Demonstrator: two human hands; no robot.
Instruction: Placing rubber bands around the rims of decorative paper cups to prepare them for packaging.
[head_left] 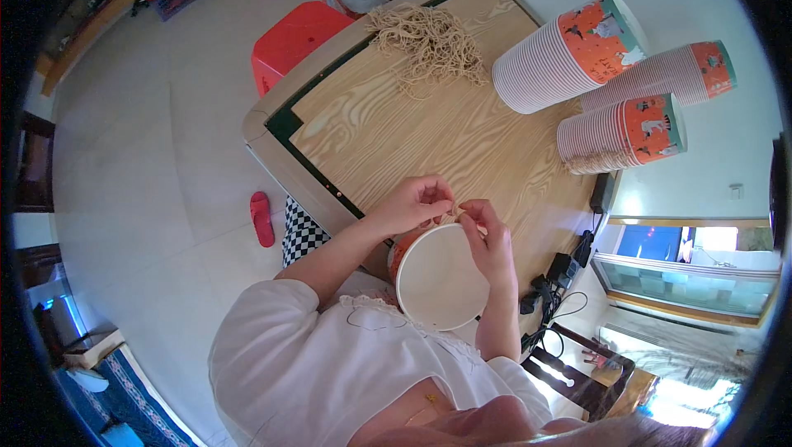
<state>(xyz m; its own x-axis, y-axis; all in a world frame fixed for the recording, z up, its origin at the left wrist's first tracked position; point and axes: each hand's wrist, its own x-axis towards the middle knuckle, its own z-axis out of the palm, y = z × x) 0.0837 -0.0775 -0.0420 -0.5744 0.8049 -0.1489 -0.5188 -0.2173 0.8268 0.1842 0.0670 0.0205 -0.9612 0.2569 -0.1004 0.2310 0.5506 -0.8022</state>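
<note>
An orange paper cup [437,278] with a white inside rests against my body at the table's near edge, mouth facing me. My left hand [412,203] pinches a thin tan string at the cup's far rim. My right hand [488,241] holds the same string at the rim, its fingers closed on it. A heap of tan strings [429,44] lies at the far end of the wooden table [396,133].
Three long stacks of orange paper cups [569,55] [660,75] [619,133] lie on their sides at the table's right. A red plastic stool [293,38] stands beyond the table. A red slipper [261,218] lies on the tiled floor. Cables and chargers [557,282] hang at right.
</note>
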